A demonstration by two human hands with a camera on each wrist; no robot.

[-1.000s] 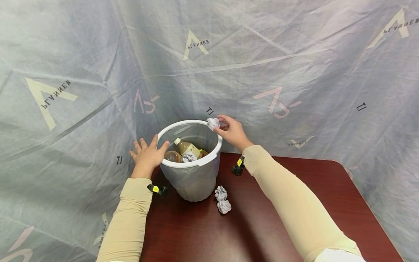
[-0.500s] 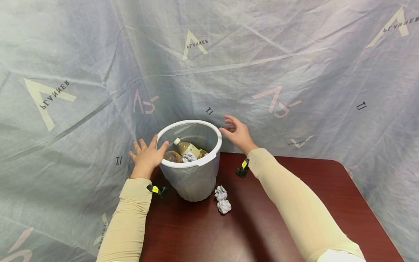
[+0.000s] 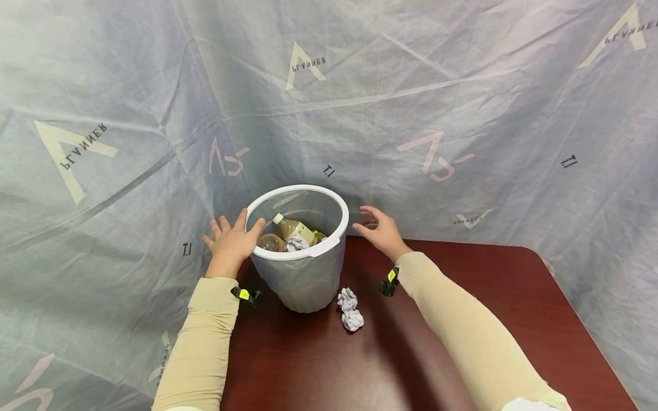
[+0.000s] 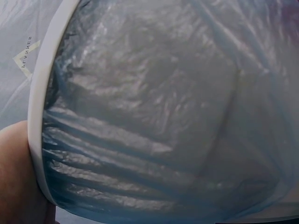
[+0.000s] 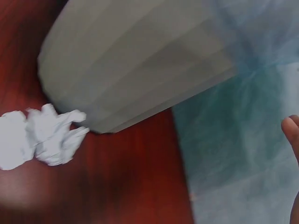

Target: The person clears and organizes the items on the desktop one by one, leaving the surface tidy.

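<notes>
A trash bin with a white rim and a thin plastic liner stands upright on the table. My left hand rests against the rim's left side, its fingers spread. To the right of the bin, my right hand hangs in the air, fingers loosely bent and nothing between them. Two crumpled paper balls lie touching each other on the table beside the bin's base; the right wrist view shows the same paper balls. Inside the bin are a bottle with a white cap and another crumpled paper ball.
The dark red table reaches to the right and toward me. A grey printed sheet hangs behind and to the left, close to the bin. A round brownish item also lies inside the bin.
A second ago my right hand held a paper ball at the rim; half a second ago it was empty. Since then it has moved down and right. The left hand has stayed put.
</notes>
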